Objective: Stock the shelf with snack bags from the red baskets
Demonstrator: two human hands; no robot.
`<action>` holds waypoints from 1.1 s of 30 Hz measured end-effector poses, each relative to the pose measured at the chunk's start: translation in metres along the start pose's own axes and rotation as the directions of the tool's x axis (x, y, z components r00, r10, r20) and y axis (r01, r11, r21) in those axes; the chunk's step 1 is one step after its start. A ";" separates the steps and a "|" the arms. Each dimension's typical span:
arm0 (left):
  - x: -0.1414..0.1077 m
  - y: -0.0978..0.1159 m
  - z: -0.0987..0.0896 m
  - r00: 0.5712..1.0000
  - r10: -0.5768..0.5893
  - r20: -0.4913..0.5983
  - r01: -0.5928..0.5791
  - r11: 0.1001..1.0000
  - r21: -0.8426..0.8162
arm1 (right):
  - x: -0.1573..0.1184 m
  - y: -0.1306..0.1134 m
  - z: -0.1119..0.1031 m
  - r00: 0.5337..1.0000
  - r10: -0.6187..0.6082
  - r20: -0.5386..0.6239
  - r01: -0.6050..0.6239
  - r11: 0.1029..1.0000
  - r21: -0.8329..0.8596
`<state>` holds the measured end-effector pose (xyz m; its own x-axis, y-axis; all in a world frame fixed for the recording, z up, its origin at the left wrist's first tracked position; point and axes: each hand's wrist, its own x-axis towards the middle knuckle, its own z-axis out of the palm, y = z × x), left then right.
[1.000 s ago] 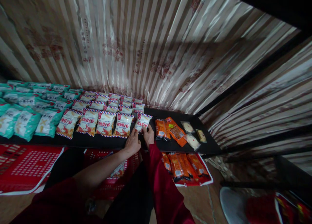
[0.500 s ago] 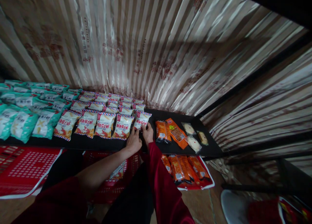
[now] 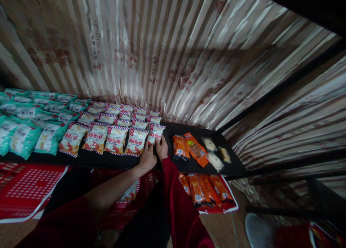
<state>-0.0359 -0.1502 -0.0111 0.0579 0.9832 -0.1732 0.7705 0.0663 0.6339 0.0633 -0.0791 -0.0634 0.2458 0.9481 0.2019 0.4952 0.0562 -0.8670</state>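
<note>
- Pinching the bag (image 3: 156, 133) on the shelf (image 3: 231, 167), front middle: right hand (image 3: 162, 146).
- Left hand (image 3: 148, 158), shelf front: index extended (others unclear).
- Shelf's left: white bags (image 3: 136, 141), teal bags (image 3: 48, 138), crowded.
- Shelf's right: orange packs (image 3: 180, 147).

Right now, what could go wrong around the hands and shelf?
1. The left hand is close beside a stripe-edged snack bag; a sideways nudge might shift it.
2. Front-row teal bags sit near the front edge of the shelf; a bump could tip one toward the red basket below.
</note>
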 end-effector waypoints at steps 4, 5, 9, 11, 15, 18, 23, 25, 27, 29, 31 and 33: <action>0.000 -0.001 0.001 1.000 0.010 0.000 -0.010 1.000 -0.010 | -0.003 0.001 0.003 1.000 -0.020 -0.024 0.018 0.994 -0.108; 0.000 -0.001 0.001 1.000 0.011 -0.001 -0.011 1.000 -0.015 | -0.004 0.001 0.003 0.998 -0.040 -0.039 0.035 0.993 -0.112; -0.002 0.001 -0.002 1.000 -0.001 0.017 0.001 1.000 -0.021 | -0.010 0.000 0.005 0.993 -0.103 -0.058 0.097 0.991 -0.097; -0.002 0.001 -0.002 1.000 0.001 0.029 -0.001 1.000 -0.020 | -0.011 -0.001 0.005 0.995 -0.089 -0.035 0.086 0.992 -0.089; -0.002 0.001 -0.002 0.999 0.016 0.030 -0.015 1.000 -0.024 | -0.010 -0.003 0.004 0.998 -0.057 0.002 0.057 0.994 -0.088; -0.002 0.000 0.000 0.999 0.016 0.030 -0.015 1.000 -0.023 | -0.010 -0.002 0.003 0.998 -0.041 0.037 0.044 0.994 -0.098; -0.002 -0.002 0.004 0.999 0.036 0.004 -0.036 0.999 -0.026 | -0.015 0.000 0.002 0.997 -0.078 0.002 0.078 0.994 -0.082; -0.003 -0.003 0.004 0.999 0.038 0.008 -0.038 0.999 -0.018 | -0.016 0.001 0.002 0.995 -0.093 0.020 0.094 0.993 -0.074; -0.003 -0.003 0.004 0.999 0.035 0.019 -0.035 0.999 -0.008 | -0.016 0.001 0.002 0.993 -0.099 0.058 0.103 0.992 -0.070; -0.003 -0.003 0.003 0.999 0.032 0.024 -0.032 0.999 0.003 | -0.015 0.001 0.002 0.992 -0.098 0.077 0.104 0.992 -0.074; -0.004 -0.003 0.003 0.999 0.031 0.024 -0.031 0.999 0.009 | -0.015 0.001 0.002 0.992 -0.096 0.076 0.102 0.991 -0.083; -0.005 -0.003 0.003 0.999 0.039 0.017 -0.040 0.999 0.006 | -0.016 0.002 0.002 0.994 -0.095 0.050 0.099 0.991 -0.093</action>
<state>-0.0362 -0.1564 -0.0145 0.0992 0.9819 -0.1611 0.7716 0.0264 0.6356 0.0590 -0.0941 -0.0693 0.1558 0.9529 0.2601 0.5922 0.1206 -0.7967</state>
